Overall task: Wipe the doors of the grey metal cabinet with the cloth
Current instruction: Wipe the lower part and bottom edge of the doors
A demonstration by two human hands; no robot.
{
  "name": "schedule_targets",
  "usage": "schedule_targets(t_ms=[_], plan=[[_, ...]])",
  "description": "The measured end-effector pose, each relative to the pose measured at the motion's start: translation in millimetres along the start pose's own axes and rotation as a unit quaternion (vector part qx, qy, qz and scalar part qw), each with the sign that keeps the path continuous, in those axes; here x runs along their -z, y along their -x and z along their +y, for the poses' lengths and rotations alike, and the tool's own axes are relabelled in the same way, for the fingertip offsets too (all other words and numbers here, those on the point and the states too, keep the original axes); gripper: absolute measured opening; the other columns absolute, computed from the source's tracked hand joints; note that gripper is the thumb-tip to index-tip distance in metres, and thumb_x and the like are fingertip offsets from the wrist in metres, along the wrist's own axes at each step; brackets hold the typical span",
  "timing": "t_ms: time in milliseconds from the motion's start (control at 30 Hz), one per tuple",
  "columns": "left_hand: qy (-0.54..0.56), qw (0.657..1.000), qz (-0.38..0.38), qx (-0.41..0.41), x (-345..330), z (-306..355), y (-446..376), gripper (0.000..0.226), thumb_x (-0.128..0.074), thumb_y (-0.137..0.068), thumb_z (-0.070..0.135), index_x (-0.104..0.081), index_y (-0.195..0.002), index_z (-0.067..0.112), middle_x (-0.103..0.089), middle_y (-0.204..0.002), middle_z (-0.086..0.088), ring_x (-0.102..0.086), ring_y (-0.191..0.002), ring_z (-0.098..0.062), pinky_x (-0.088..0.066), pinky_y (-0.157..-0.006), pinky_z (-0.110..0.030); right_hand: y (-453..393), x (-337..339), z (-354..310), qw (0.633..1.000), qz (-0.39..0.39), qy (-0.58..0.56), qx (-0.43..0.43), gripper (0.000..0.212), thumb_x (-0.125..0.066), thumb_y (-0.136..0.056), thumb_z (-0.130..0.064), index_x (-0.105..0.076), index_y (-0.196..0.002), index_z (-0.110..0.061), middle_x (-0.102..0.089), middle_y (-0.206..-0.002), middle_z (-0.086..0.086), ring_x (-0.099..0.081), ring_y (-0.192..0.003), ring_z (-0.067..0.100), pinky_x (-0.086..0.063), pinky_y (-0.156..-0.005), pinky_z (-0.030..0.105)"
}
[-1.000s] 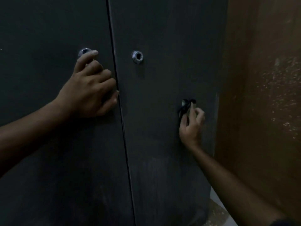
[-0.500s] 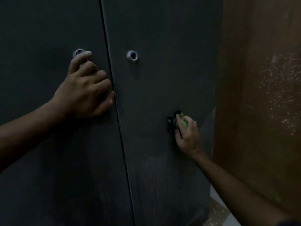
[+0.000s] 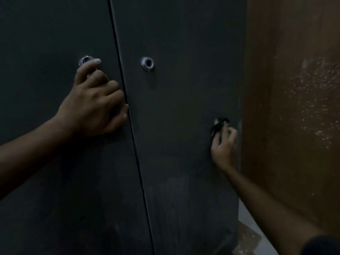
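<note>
Two dark grey metal cabinet doors fill the view, the left door [image 3: 46,126] and the right door [image 3: 180,107], split by a thin vertical gap. Each has a round silver lock ring, one on the left door [image 3: 85,60] and one on the right door [image 3: 147,63]. My left hand [image 3: 95,103] rests flat against the left door beside the gap, its index fingertip touching the left ring. My right hand [image 3: 223,144] presses a small bunched dark cloth [image 3: 219,124] against the right door near its right edge.
A brown wall [image 3: 294,107] with pale speckles stands directly right of the cabinet. A strip of light floor [image 3: 248,227] shows at the bottom right, between cabinet and wall.
My right hand has swept the cloth up and to the right, from mid-door back toward the door's right edge. My left hand stays pressed on the left door.
</note>
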State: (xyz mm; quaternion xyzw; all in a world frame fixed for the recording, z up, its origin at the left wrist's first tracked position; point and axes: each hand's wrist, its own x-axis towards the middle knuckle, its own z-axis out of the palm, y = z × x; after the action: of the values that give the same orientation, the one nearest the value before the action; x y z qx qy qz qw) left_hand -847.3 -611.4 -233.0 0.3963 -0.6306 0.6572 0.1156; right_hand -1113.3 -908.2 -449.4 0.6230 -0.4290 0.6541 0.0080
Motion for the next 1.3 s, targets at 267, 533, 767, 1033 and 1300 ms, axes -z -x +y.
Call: schedule_targets(t_ms=[267,533,767,1033,1300], plan=[[0.002,1.0,-0.006,-0.003,-1.0,-0.3,0.4,0.038,-0.055,-0.1,0.036,-0.062,-0.076,0.007,-0.056,-0.072,-0.011,-0.057,-0.087,-0.04,-0.028,-0.121,-0.056,-8.5,-5.5,-78.9,0.993,0.03,-0.024,0.11,0.047,-0.051,-0.098,-0.029,-0.056,-0.139,-0.007,-0.054,-0.126,0.021,-0.049,-0.107,0.03,-0.041,-0.092,0.035],[0.007,1.0,-0.001,0.003,0.1,0.8,0.9,0.038,-0.054,-0.101,0.035,-0.061,-0.076,0.007,-0.056,-0.071,-0.011,-0.055,-0.086,-0.039,-0.019,-0.124,-0.05,-97.5,-6.0,7.9,0.966,0.058,-0.064,-0.245,0.048,-0.035,-0.104,-0.034,-0.057,-0.124,0.003,-0.045,-0.132,0.023,-0.052,-0.115,0.041,-0.036,-0.105,0.039],[0.012,1.0,-0.021,0.005,2.3,2.7,-0.6,0.041,-0.051,-0.102,0.037,-0.064,-0.077,0.007,-0.057,-0.072,-0.012,-0.055,-0.087,-0.04,-0.021,-0.123,-0.054,-40.7,-7.4,-23.3,0.945,0.02,-0.062,-0.32,0.045,-0.032,-0.104,-0.036,-0.056,-0.12,-0.002,-0.044,-0.131,0.018,-0.052,-0.113,0.036,-0.037,-0.104,0.044],[0.014,0.999,-0.029,0.002,0.2,0.6,-1.1,0.039,-0.052,-0.102,0.037,-0.059,-0.075,0.009,-0.054,-0.07,-0.011,-0.054,-0.085,-0.039,-0.031,-0.119,-0.064,-82.1,12.5,19.7,0.915,-0.056,-0.08,-0.392,0.047,-0.032,-0.106,-0.025,-0.048,-0.14,0.002,-0.042,-0.144,0.026,-0.047,-0.13,0.04,-0.036,-0.108,0.04],[0.021,0.999,-0.035,-0.007,-1.2,-1.6,3.1,0.04,-0.053,-0.101,0.038,-0.058,-0.076,0.007,-0.054,-0.071,-0.012,-0.054,-0.085,-0.04,-0.034,-0.116,-0.064,34.7,14.2,19.4,0.982,-0.026,-0.073,-0.171,0.049,-0.054,-0.098,-0.003,-0.05,-0.147,-0.008,-0.048,-0.139,0.008,-0.045,-0.118,0.021,-0.035,-0.1,0.026]])
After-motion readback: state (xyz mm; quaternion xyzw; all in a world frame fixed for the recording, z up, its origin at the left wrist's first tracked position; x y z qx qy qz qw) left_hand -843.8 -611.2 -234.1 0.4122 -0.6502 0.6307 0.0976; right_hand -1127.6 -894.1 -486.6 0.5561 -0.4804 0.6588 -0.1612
